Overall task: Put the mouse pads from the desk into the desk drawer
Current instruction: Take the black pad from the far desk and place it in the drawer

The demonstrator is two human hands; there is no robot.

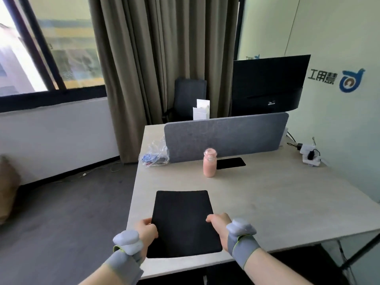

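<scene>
A large black mouse pad (183,221) lies flat on the pale desk (277,202) near its front left corner. My left hand (147,233) grips the pad's left edge, fingers curled around it. On the pad's right edge my right hand (221,229) holds it the same way. A second, smaller black pad (231,163) lies farther back by the divider, partly hidden behind a pink bottle (210,163). No drawer shows in view.
A grey felt divider (226,138) stands across the desk's back, with a dark monitor (267,85) behind it. A crumpled plastic bag (155,154) lies at the back left. A white power strip with plugs (310,155) sits at the back right. A chair (189,97) stands by the curtains.
</scene>
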